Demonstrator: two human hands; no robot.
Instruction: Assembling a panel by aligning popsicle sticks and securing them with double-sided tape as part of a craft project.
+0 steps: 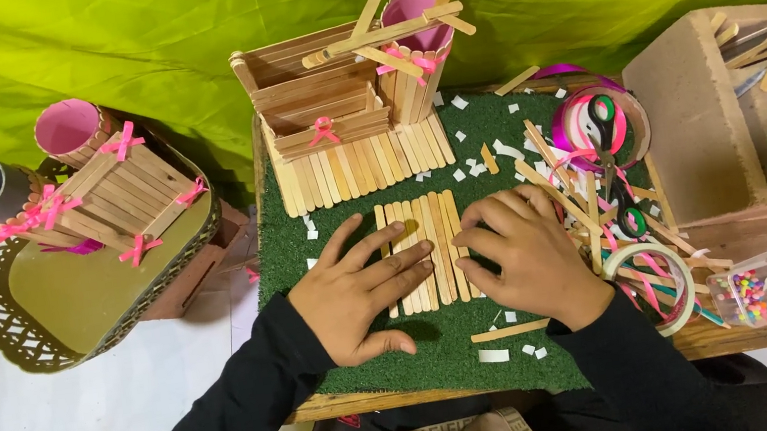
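Left hand (361, 292) and right hand (529, 255), flat and open, pressing row of wooden sticks (427, 239) on green mat (342, 201) at centre, probably to keep alignment; scissors (614, 163) at two o'clock

Pale matt wooden sticks (424, 252) lie at centre on rough green turf-like matting (351, 200). Glossy pink ribbon (580, 118) sits upper right; a dull gold, lace-edged tray (65, 300) sits left.

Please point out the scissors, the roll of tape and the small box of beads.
scissors (612, 163), head view, on the blades' pivot.
roll of tape (684, 301), head view, on its right rim.
small box of beads (753, 294), head view, on the beads inside.
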